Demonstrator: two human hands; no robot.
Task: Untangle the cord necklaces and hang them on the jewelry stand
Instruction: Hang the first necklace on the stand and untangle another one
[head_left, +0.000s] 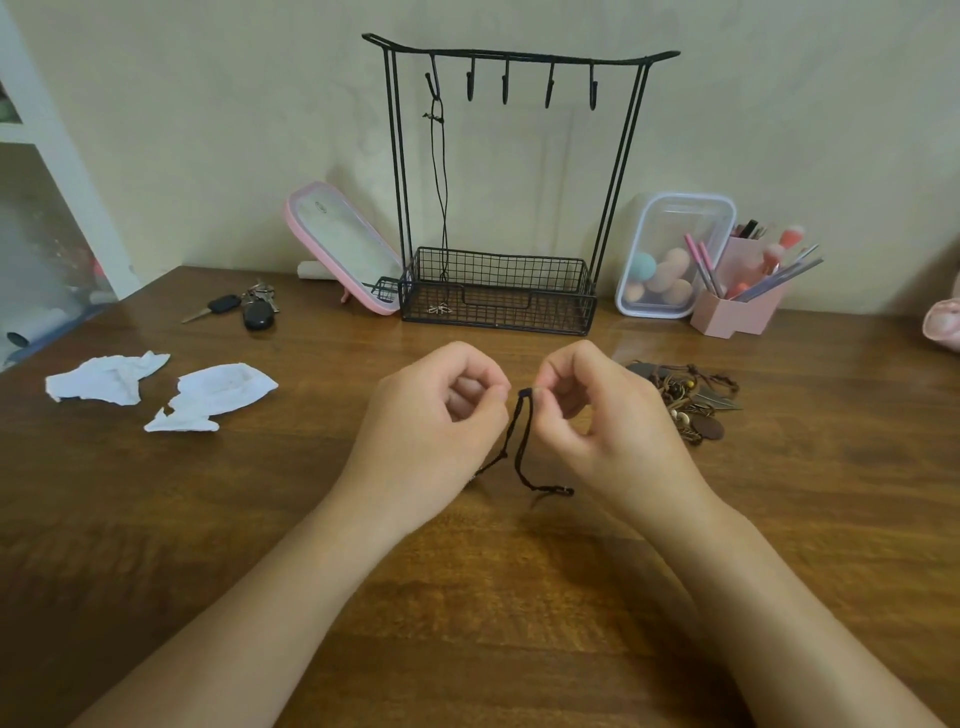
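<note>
Head view: my right hand (587, 415) pinches the top of a thin black cord necklace (519, 441) above the brown wooden table (467, 597). My left hand (431, 415) curls just beside it; its grip I cannot tell. Behind stands the black wire jewelry stand (498, 306).

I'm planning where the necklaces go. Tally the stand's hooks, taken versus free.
Taken hooks: 1, carrying a black cord necklace
Free hooks: 4
Total: 5 hooks
</note>
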